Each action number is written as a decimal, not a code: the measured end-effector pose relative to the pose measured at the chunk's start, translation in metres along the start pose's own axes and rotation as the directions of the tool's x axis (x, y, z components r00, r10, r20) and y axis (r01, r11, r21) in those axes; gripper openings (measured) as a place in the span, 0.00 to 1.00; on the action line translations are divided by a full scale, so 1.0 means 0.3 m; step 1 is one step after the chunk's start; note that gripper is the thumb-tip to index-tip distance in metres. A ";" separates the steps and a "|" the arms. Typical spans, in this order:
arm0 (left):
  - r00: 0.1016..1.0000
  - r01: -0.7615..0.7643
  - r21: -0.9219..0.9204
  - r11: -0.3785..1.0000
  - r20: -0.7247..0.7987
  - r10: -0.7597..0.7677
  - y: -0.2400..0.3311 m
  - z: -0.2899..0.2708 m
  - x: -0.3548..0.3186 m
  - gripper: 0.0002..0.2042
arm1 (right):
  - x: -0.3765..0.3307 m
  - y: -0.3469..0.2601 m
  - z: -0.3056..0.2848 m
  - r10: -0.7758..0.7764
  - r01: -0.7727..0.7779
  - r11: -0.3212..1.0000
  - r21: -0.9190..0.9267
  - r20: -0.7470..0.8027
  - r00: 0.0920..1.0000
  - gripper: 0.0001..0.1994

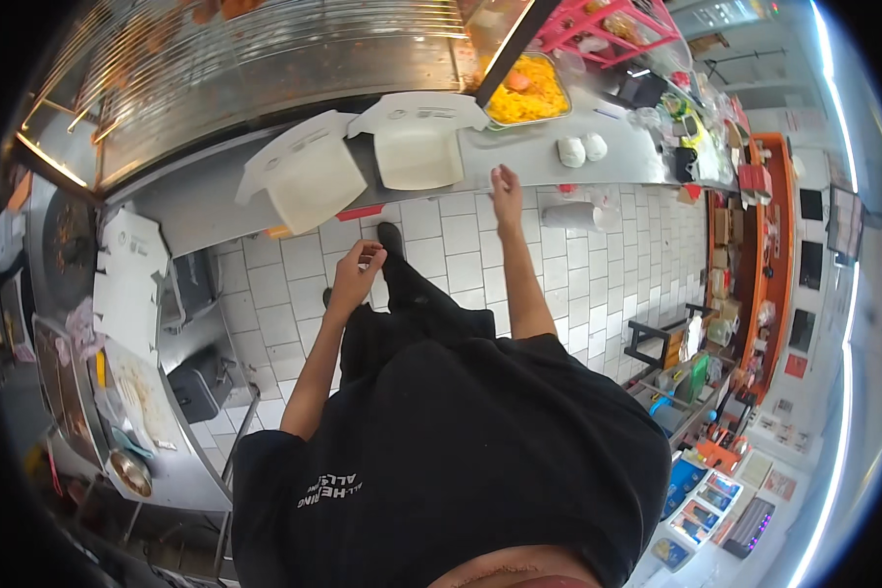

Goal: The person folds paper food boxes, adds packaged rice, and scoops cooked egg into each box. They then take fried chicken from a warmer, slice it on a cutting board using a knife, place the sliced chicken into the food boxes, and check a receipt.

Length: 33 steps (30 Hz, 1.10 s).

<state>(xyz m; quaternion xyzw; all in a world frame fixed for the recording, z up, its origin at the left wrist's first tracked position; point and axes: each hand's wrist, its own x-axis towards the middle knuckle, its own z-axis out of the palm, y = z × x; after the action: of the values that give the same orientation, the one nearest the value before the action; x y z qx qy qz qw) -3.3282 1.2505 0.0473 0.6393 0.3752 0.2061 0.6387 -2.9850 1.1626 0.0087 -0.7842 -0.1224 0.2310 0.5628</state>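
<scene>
My left hand point(356, 274) hangs above the tiled floor, below the steel counter point(206, 211), fingers curled together, with nothing visible in it. My right hand point(506, 191) reaches up to the counter's front edge, fingers apart, just right of an open white takeaway box point(417, 147). A second open white takeaway box point(309, 176) lies to the left of it. A metal tray of yellow rice point(529, 93) sits above the right hand, at the edge of the glass food display point(265, 59).
Two white round lumps point(580, 149) lie on the counter to the right. Flat white boxes point(127, 284) are stacked on a side counter at left, with a small bowl point(130, 472) below. Shelves of packets and clutter point(735, 294) line the right side.
</scene>
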 end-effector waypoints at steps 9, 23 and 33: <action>0.926 -0.005 0.032 0.999 0.378 -0.008 0.193 0.617 0.388 0.14 | 0.641 -0.099 -0.663 -0.296 0.011 0.525 -0.851 -0.170 0.940 0.32; 0.975 0.199 0.608 0.769 -0.200 -0.094 0.327 1.682 1.019 0.43 | 0.804 0.112 -0.882 -0.293 0.168 0.728 -0.665 -0.080 0.953 0.43; 0.986 -0.039 0.044 0.998 0.161 0.032 0.168 1.123 0.648 0.42 | 0.397 -0.046 -0.642 0.283 -0.331 0.903 0.275 0.201 0.938 0.32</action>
<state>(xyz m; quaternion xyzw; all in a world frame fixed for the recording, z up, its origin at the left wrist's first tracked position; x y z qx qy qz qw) -2.9439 1.1769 0.0211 0.6752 0.3160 0.1565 0.6479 -2.7848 1.0619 0.0449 -0.6770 -0.0037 0.3936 0.6219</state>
